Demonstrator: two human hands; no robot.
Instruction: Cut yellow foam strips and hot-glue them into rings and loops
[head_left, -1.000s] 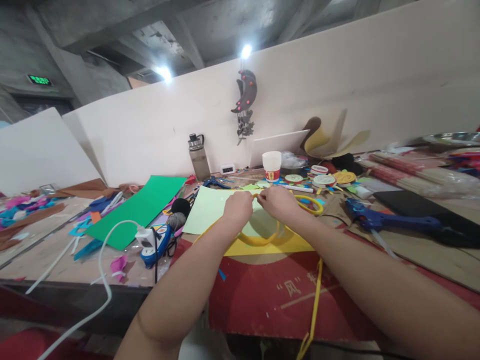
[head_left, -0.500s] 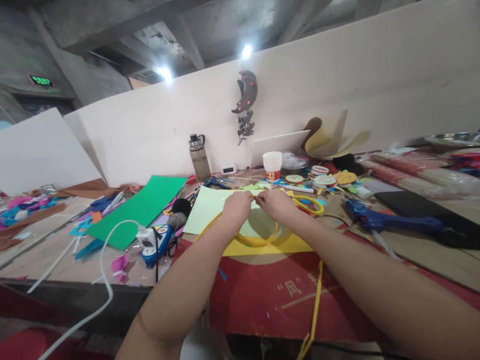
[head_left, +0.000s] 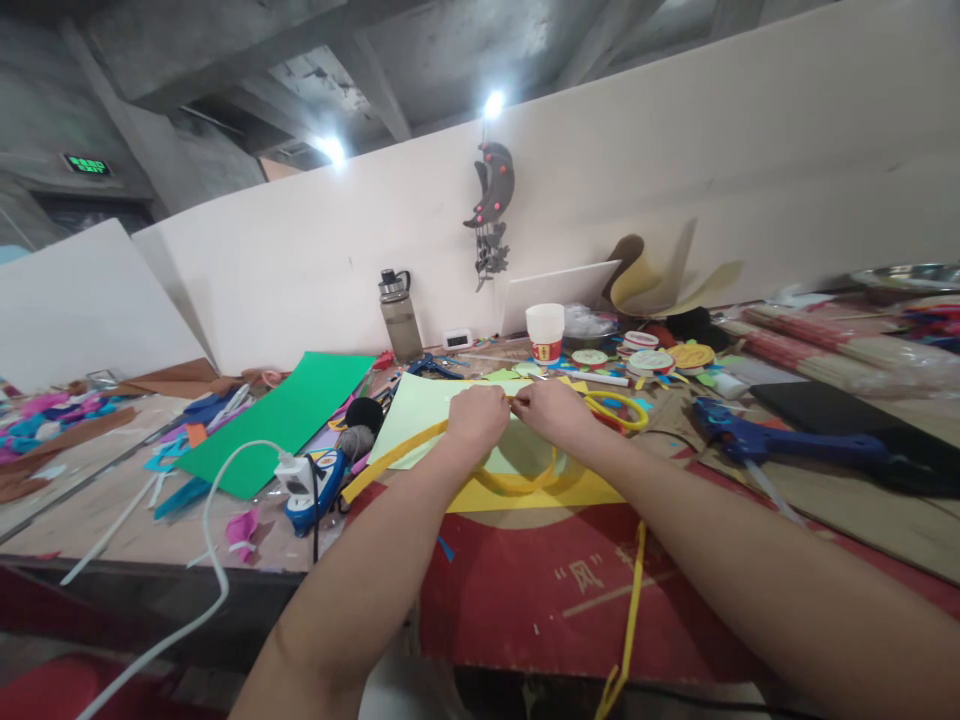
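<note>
My left hand (head_left: 480,418) and my right hand (head_left: 553,412) are closed close together, pinching a yellow strip (head_left: 401,457) between them. One flat end of the strip sticks out to the left past my left wrist. Below my hands a yellow loop (head_left: 517,487) curves over a pale green sheet (head_left: 409,410) and a yellow sheet (head_left: 480,498). The fingertips are partly hidden behind the hands. Another yellow strip (head_left: 636,590) hangs over the front edge of the red board (head_left: 525,610), beside my right forearm.
Blue glue gun (head_left: 787,440) lies on the right. A paper cup (head_left: 545,335), a water bottle (head_left: 400,318) and round tape rolls (head_left: 651,362) stand at the back. To the left are a green sheet (head_left: 289,415) and a power strip (head_left: 315,490) with a white cable (head_left: 217,560).
The strip's free end has swung out to the left of my left wrist, where it shows more. My left hand has turned slightly; both hands stay in nearly the same place.
</note>
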